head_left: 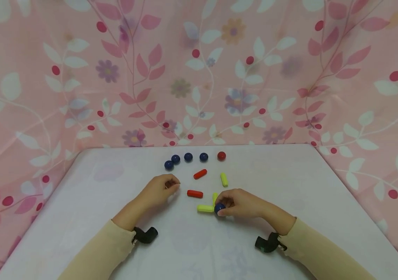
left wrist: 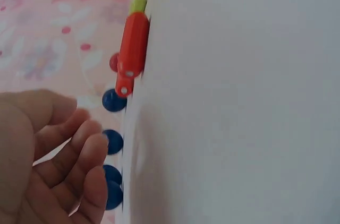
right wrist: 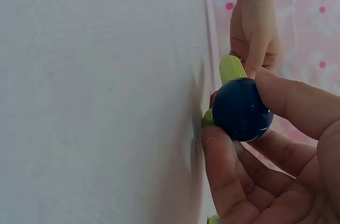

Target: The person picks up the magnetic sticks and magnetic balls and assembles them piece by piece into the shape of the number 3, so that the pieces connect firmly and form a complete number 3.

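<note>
My right hand pinches a dark blue ball between thumb and fingers, close over the table. A yellow-green rod points left from the ball, its end right at the ball's surface. Behind the ball a second yellow-green rod reaches away, its near end hidden by ball and fingers. My left hand holds nothing, its fingers loosely curled, just left of a red rod. Farther back lie another red rod and a third yellow-green rod.
Several blue balls form a row near the far edge of the white table. To their right sits a red ball. A pink floral cloth hangs behind the table. Each sleeve carries a black wrist camera.
</note>
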`<state>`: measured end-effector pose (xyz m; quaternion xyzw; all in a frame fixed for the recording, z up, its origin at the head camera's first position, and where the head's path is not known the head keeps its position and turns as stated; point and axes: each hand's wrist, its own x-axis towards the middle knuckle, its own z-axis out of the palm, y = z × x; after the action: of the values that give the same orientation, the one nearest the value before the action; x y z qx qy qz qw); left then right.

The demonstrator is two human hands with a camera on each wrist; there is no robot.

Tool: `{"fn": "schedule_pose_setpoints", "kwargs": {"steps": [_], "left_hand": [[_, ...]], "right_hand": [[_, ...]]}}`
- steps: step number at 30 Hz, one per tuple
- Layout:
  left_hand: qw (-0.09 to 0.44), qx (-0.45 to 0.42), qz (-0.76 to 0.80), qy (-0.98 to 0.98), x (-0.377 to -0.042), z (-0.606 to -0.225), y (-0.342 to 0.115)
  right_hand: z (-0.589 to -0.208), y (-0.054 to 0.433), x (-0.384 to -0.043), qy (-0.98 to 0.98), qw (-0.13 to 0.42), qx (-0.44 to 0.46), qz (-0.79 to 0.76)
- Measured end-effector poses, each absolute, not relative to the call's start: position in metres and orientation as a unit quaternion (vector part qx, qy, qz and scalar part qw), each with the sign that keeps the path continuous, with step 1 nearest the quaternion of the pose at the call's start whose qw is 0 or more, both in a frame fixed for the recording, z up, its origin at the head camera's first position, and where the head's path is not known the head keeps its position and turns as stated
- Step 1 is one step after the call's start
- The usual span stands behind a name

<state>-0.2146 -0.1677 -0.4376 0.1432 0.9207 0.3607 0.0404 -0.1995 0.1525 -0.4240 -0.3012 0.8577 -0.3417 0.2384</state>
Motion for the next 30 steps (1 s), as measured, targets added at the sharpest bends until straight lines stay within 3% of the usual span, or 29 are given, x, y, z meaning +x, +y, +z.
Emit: {"fn": "schedule_pose_setpoints", "kwargs": {"steps": [7,15,30], "left_hand": [[-0.052,0.064,0.366,0.927,-0.238,-0.440,-0.175],[-0.103,0.009,0.388,0.916,-0.255,-0.442,-0.176],[-0.066,-0.002,0.396,0.916,-0.278,-0.453,-0.177]], "right_hand": [[-0.426,0.154,-0.200,0.859,0.232,-0.304,-0.340],[-0.427,0.153,-0.200,0.859,0.225,-0.309,-0.340],[-0.431,0.153,-0.200,0.856,0.227,-0.308,-0.348]]}}
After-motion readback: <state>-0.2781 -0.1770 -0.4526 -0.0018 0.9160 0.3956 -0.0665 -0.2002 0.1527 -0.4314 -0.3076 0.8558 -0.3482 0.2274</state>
